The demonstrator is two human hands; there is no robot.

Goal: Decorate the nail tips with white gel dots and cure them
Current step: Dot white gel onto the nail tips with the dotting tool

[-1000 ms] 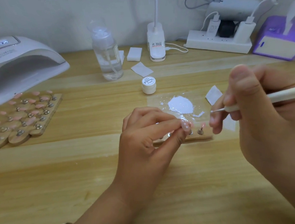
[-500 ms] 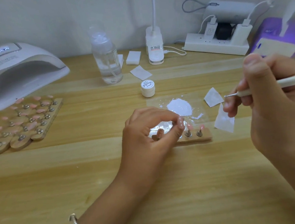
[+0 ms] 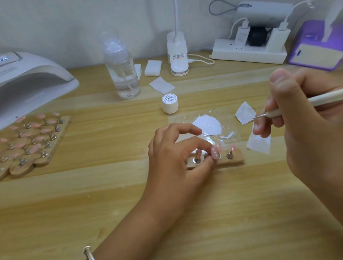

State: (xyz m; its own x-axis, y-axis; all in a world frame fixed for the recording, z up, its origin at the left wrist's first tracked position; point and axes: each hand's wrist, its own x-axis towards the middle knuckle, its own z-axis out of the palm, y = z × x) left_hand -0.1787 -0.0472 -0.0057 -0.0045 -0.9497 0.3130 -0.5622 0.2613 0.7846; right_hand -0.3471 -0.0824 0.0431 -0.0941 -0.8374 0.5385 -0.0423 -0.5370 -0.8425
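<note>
The left hand point(image 3: 175, 160) hides the left end of the wooden strip point(image 3: 235, 159) and perhaps the base of the nail tip point(image 3: 214, 153) it pinches, while the dotting pen point(image 3: 318, 99) runs off the right edge.

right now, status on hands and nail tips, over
Left hand pinching a stand on the wooden strip. Right hand gripping dotting tool, tip off the white gel. Left fingers partly hide the nail tips.
</note>
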